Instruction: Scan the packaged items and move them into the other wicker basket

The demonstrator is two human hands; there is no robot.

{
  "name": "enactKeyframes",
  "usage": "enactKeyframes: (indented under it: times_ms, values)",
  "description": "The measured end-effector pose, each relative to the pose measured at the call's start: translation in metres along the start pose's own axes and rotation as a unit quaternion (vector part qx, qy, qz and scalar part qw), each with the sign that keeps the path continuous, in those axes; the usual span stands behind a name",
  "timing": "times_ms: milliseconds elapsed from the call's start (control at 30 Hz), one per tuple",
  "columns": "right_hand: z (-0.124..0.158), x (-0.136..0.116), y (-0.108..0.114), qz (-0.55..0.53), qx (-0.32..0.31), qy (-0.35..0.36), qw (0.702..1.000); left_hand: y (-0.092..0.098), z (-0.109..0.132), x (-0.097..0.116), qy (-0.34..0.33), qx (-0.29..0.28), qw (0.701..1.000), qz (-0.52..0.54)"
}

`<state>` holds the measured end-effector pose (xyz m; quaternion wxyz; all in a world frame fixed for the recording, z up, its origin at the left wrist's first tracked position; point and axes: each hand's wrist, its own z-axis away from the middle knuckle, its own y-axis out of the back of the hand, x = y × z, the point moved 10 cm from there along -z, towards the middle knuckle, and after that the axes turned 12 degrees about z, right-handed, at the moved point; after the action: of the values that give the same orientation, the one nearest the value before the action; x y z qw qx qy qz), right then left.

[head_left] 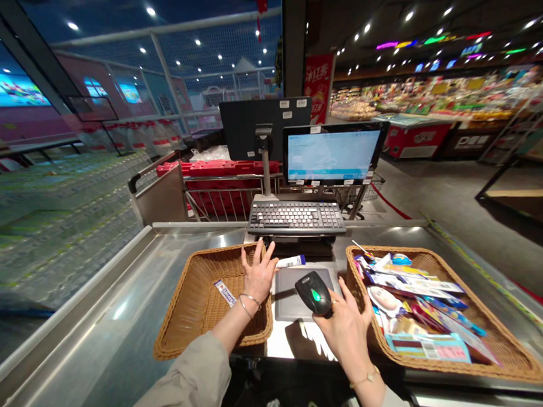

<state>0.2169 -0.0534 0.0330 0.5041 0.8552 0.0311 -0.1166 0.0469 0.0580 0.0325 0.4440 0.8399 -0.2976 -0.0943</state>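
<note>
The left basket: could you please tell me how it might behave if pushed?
The left basket looks woven and holds just one visible packet, so it is probably light. Its broad, low shape should make tipping unlikely. The smooth, shiny counter would probably let it slide.

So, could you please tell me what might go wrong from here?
The slim packet beside the left hand might slip or be knocked aside: the fingers are spread, and whether they grip it is unclear.

The right hand holds the black scanner close to the right basket, so it could bump that basket.

A white stick juts up at that basket's far left corner and might get caught.
</note>
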Motion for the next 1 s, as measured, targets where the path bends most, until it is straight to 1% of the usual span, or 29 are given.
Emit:
enactKeyframes:
  times_ms: [200, 333, 467, 667, 800, 1000]
  values:
    - [0.0, 0.005, 0.006, 0.007, 0.014, -0.007, 1.0, -0.001, -0.006, 0.007, -0.004, -0.001, 1.0, 0.016]
    - [0.001, 0.016, 0.008, 0.02, 0.027, -0.018, 0.999, -0.002, -0.012, 0.014, -0.015, 0.005, 1.0, 0.018]
    - [0.002, 0.031, 0.009, 0.034, 0.031, -0.033, 0.998, -0.008, -0.02, 0.023, -0.024, 0.005, 1.0, 0.019]
    - [0.006, 0.057, 0.012, 0.06, 0.043, -0.061, 0.995, -0.015, -0.034, 0.043, -0.046, -0.002, 0.998, 0.038]
    - [0.01, 0.075, 0.015, 0.074, 0.044, -0.096, 0.992, -0.019, -0.044, 0.058, -0.061, -0.008, 0.997, 0.041]
    - [0.015, 0.096, 0.026, 0.077, 0.047, -0.127, 0.988, -0.025, -0.057, 0.084, -0.088, -0.003, 0.994, 0.059]
